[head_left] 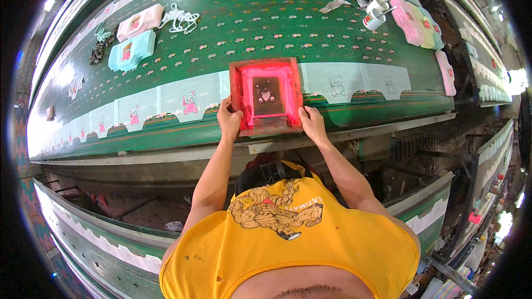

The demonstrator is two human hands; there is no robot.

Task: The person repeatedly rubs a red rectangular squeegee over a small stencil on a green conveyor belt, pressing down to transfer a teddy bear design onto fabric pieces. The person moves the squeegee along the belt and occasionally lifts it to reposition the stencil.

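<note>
A wooden screen-printing frame (pixel 297 86), stained red and pink, lies over the row of fabric pieces along the table's near edge. Its dark mesh window (pixel 269 97) shows a small bear design bordered in bright pink. My left hand (pixel 230 119) grips the frame's left side near the lower corner, and my right hand (pixel 313 124) grips the opposite side. Left of the frame, a pale fabric piece (pixel 172 97) carries a bear print in pink and dark lines. To its right, another pale piece (pixel 327 72) bears only a grey bear outline. Whatever fabric lies beneath the frame is mostly hidden.
The long green table (pixel 221 22) carries rows of small printed marks. Folded printed cloths (pixel 133 50) and a bundle of white cord (pixel 180 19) lie at the left. White cups (pixel 374 19) stand at the back right beside stacked pastel cloths (pixel 410 21). Another table (pixel 111 243) runs behind me.
</note>
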